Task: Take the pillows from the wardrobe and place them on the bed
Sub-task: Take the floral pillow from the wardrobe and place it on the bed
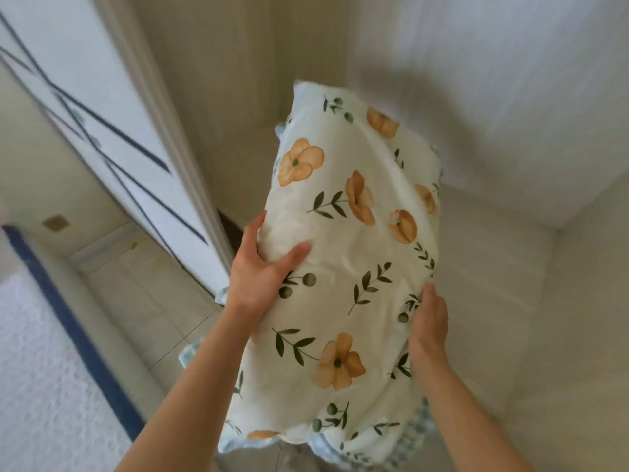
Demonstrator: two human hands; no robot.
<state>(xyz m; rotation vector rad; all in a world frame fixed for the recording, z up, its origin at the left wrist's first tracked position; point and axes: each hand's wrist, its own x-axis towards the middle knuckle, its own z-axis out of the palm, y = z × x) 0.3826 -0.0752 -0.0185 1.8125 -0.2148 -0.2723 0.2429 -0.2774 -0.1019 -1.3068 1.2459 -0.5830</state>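
Pale cream walls meet in a corner ahead of me, all of it smeared by motion blur, with a white wardrobe door crossed by dark blue diagonal lines standing to my left and a light tiled floor below it. At the far left lies a white textured bed cover with a dark blue border. I hold a plump cream pillow printed with orange flowers and green leafy sprigs up in the air in front of me, lengthwise, clear of everything else. My left hand clamps its left side, thumb pressed into the top face, fingers wrapped round the edge. My right hand presses flat against the right side, fingers together, their tips hidden behind the fabric.
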